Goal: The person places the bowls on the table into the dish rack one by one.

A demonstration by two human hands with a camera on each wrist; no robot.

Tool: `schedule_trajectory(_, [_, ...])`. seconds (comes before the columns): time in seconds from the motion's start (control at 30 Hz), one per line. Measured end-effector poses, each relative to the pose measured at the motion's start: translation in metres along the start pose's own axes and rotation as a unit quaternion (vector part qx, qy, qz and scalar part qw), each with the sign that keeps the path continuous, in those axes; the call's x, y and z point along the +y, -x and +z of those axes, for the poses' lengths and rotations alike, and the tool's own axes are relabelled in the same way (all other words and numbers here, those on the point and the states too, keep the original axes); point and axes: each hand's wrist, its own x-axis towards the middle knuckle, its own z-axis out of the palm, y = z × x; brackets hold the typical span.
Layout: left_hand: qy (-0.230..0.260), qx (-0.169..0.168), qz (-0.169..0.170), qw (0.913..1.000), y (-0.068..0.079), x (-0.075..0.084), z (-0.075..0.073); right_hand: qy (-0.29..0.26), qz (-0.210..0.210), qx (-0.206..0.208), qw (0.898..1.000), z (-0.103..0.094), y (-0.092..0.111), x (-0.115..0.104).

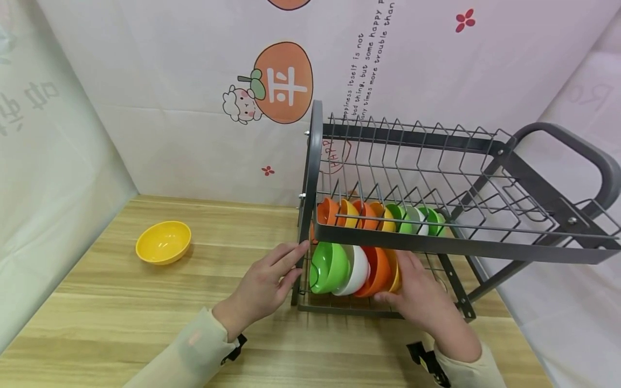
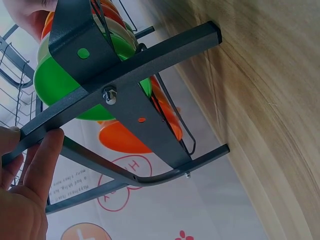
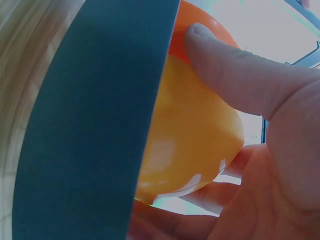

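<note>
On the lower tier of a dark metal dish rack, a green bowl, a white bowl, an orange bowl and a yellow bowl stand on edge in a row. My right hand holds the yellow bowl at the right end, fingers round its outside. Its thumb reaches over toward the orange bowl in the right wrist view. At the rack's left side, my left hand grips the upright post between thumb and fingers.
A second yellow bowl sits alone on the wooden table, left of the rack. Behind the front row stand several smaller orange, yellow, green and white bowls, partly hidden by the upper wire tier. A printed cloth hangs behind.
</note>
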Motion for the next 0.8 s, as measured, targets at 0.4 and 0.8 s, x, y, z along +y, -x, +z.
schedule_trajectory(0.4, [-0.001, 0.0, -0.001, 1.0, 0.0, 0.0, 0.001, -0.023, 0.017, 0.037, 0.999, -0.008, 0.005, -0.009])
schedule_trajectory(0.8, [0.0, 0.004, -0.001, 1.0, 0.0, 0.0, 0.001, -0.039, -0.002, 0.123, 0.992, -0.01, 0.007, -0.033])
